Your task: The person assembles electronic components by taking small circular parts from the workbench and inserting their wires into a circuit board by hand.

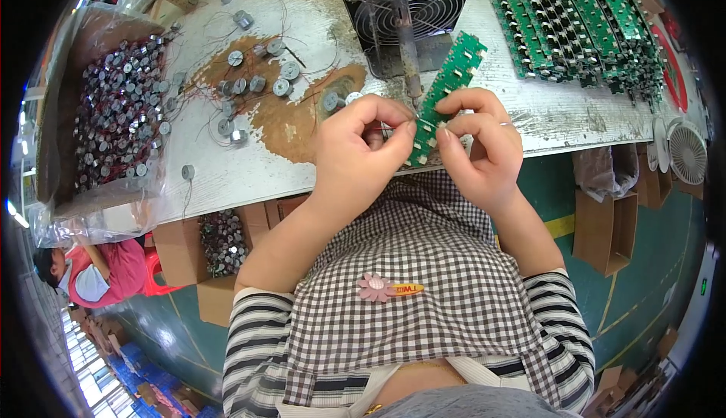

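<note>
A long green circuit board strip (456,68) with small white parts slants up and away in front of me. My right hand (484,146) is closed on its right edge, thumb and fingers bent. On its left side my left hand (364,142) pinches thumb and forefinger together at the board; what is between them is too small to make out. Just above the fingertips, the tip of an upright soldering iron (408,51) points down beside the board. Small round metal motors (333,100) with thin wires lie beyond my left hand, one partly hidden by it.
A black fan (439,2) stands behind the iron. More motors (239,85) lie scattered left, by a plastic-lined box (57,116) full of them. Rows of green boards (575,25) are stacked at the right. Cartons (605,229) stand below the table, and a person (113,270) sits lower left.
</note>
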A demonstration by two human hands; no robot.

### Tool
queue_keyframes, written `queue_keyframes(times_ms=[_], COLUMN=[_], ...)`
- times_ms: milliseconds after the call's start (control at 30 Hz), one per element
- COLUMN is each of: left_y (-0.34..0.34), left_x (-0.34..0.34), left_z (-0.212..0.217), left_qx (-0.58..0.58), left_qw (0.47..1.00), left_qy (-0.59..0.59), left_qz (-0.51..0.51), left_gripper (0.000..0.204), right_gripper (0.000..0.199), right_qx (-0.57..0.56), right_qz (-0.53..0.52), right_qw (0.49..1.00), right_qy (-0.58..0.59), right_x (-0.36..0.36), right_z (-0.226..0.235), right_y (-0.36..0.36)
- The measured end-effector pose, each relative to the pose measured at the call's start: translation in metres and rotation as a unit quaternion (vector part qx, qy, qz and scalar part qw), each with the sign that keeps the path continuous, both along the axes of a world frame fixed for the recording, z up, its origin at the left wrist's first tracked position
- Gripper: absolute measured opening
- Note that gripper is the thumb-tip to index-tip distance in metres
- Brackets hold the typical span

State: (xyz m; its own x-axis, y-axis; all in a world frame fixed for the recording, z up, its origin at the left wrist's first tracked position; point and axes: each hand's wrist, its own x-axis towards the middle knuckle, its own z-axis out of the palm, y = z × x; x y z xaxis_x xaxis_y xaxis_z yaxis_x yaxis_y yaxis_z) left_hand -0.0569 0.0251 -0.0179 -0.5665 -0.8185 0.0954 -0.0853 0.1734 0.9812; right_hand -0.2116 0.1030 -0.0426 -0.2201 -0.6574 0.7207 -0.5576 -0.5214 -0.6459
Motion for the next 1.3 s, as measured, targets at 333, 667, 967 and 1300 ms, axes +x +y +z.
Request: queue_keyframes(times_ms=[333,667,967,1300], left_y=[0.003,-0.003,0.001,0.006], left_x=[0.003,0.001,-0.001,0.002], left_z=[-0.003,0.006,-0.003,-0.002], left_qx=[0.003,0.002,-0.019,-0.007], left_qw=[1.0,1.0,1.0,1.0], left_qy=[0.03,-0.013,0.015,0.015], left_qz=[-0.007,-0.003,0.017,0.019], left_gripper=[0.007,0.007,0.007,0.007], right_gripper=[0.011,0.01,0.01,0.011], right_qx=[0.019,0.011,0.043,0.033], right_qz=[0.02,0.0,-0.001,0.0], right_qw=[0.997,0.999,0.997,0.998], right_qy=[-0.069,-0.035,-0.06,-0.051], right_x=[0.008,0.004,0.008,0.009], right_z=[-0.003,0.003,0.0,-0.001], right_y=[0.008,-0.001,0.003,0.006])
